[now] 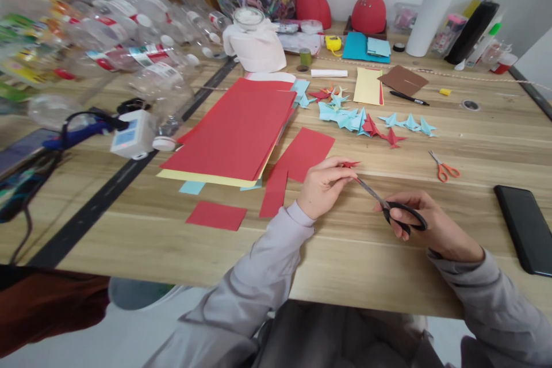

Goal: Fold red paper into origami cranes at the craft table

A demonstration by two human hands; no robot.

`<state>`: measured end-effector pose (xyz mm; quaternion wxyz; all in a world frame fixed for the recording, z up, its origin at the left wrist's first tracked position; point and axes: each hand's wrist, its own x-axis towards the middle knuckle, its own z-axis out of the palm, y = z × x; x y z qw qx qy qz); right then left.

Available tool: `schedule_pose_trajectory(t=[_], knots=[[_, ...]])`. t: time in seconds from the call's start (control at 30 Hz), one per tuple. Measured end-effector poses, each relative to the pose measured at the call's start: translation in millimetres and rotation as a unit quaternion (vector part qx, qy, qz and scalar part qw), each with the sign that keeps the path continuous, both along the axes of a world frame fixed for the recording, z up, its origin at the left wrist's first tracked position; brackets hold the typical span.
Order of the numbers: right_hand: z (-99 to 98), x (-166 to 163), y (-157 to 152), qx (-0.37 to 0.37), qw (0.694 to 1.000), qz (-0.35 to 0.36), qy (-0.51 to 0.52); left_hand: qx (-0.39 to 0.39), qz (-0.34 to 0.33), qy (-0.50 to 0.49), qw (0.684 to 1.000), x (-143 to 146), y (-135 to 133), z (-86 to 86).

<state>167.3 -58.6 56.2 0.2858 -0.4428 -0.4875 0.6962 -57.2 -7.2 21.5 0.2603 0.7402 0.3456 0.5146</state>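
Note:
My left hand point(322, 186) pinches a small folded red paper piece point(350, 164) just above the wooden table point(336, 253). My right hand point(425, 224) grips black-handled scissors point(390, 207), fingers through the loops. The blades point up-left and their tip meets the red piece at my left fingertips. Cut red paper pieces point(297, 158) lie right beside my left hand, and a small red rectangle point(216, 215) lies further left.
A stack of red and yellow sheets point(241, 132) lies left of centre. Blue and red folded paper shapes point(366, 121) spread behind my hands. Small orange scissors point(443, 168), a black phone point(524, 227), a paper towel roll point(429, 14) and plastic bottles point(129, 40) sit around.

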Motion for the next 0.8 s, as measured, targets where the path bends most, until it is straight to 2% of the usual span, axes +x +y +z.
schedule_pose_trajectory(t=[0.8], knots=[[2.3, -0.4, 0.4, -0.003, 0.999, -0.001, -0.032, 0.023, 0.001, 0.032, 0.999, -1.5, -0.3, 3.1]])
